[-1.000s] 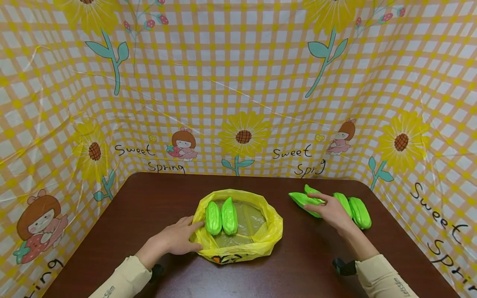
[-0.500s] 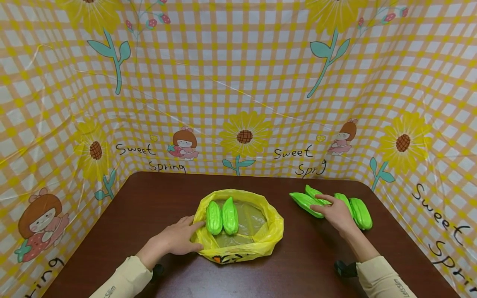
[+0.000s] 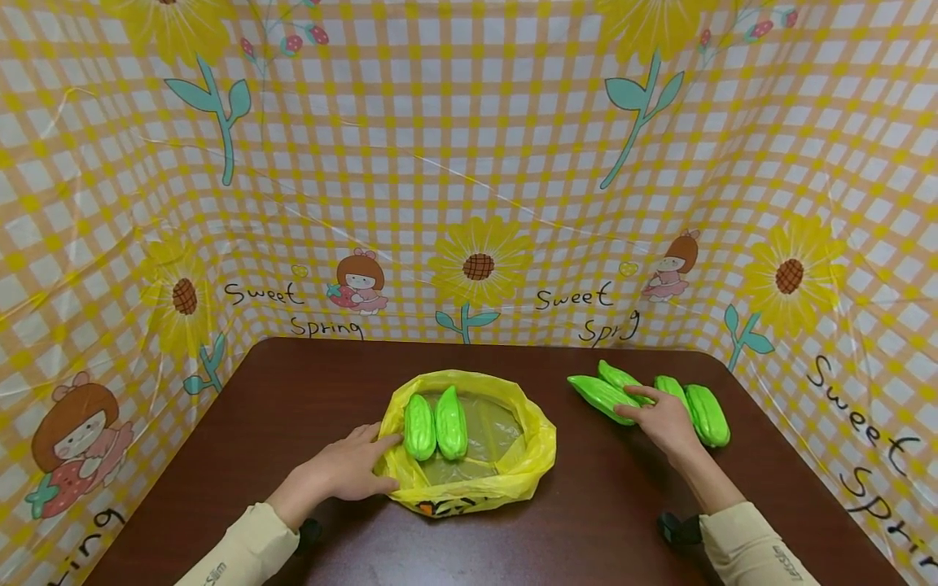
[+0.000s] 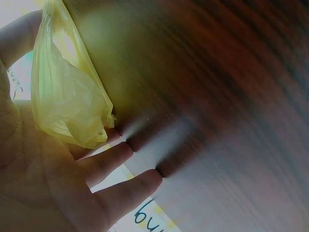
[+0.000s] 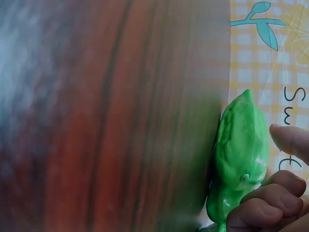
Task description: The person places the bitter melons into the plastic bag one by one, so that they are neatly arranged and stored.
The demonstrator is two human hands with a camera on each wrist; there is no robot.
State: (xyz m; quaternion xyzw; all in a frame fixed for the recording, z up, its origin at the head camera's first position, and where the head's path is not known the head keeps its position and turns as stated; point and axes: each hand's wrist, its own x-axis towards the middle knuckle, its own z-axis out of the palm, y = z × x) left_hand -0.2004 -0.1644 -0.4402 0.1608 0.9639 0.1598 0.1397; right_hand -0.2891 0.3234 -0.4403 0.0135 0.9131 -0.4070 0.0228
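In the head view my left hand (image 3: 352,465) lies at the left side of a yellow plastic bag (image 3: 538,456) with its mouth wide open. In the left wrist view its fingers (image 4: 137,191) are straight and spread, fingertips at the tabletop, and the bag's edge overlaps the palm. Inside the bag two green bitter melons (image 3: 436,427) lie side by side. My right hand (image 3: 665,419) hovers at the near end of another bitter melon (image 3: 597,393). In the right wrist view one finger (image 5: 289,140) stands apart from that melon; the others are loosely bent beside it.
A bitter melon (image 3: 619,374) lies just behind the one at my right hand. Two more bitter melons (image 3: 707,415) lie to the right, partly behind the hand. The dark wooden table (image 3: 315,382) is enclosed by a checked, flower-printed cloth (image 3: 469,163).
My right hand has drawn back slightly to the right, its fingertips moving toward the melon's near end. The melons, the bag and my left hand stay in place.
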